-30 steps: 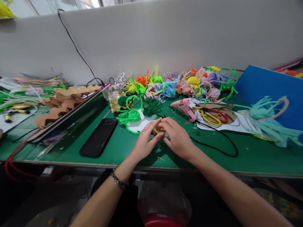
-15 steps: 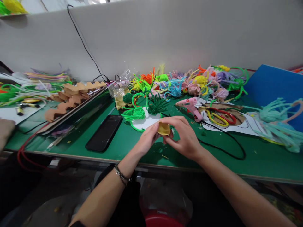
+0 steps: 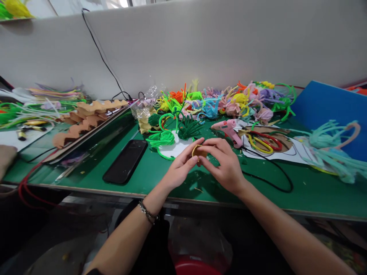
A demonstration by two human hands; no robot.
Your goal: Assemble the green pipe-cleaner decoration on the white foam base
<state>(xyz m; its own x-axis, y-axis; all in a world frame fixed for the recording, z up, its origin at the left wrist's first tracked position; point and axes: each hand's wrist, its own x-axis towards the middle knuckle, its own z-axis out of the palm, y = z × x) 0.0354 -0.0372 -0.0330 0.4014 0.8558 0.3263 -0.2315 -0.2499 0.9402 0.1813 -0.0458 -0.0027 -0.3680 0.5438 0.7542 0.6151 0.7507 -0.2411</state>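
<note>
A green desk [image 3: 151,172], dotted with small scraps, runs along a pale grey wall [image 3: 195,42], with a black cable [image 3: 99,49] hanging down it and window light at the top. Heaped against the wall is a many-coloured pile of pipe-cleaner tassels [image 3: 212,107]; a blue board [image 3: 332,114] leans at the right behind mint-green pipe-cleaner work [image 3: 323,135]. On the left lie brown egg-carton strips [image 3: 83,120], and another person's hand [image 3: 7,158] rests at the edge of view. A black smartphone [image 3: 125,161] lies near the front edge, beside a white cutout [image 3: 179,149] trimmed in green pipe cleaner. The piece in hand is a small tan-yellow cup [image 3: 202,151], apparently egg carton, thin-walled, its open rim tipped towards the left and edged in brighter yellow. It is held just above the desk, in front of the cutout, with the left hand [image 3: 183,165] and right hand [image 3: 222,164] pinching it between thumbs and fingers from both sides. The red mark on the pink glue gun [image 3: 229,130] is too small to read, and the pale label on the red-and-clear tub [image 3: 197,265] below is blurred.
</note>
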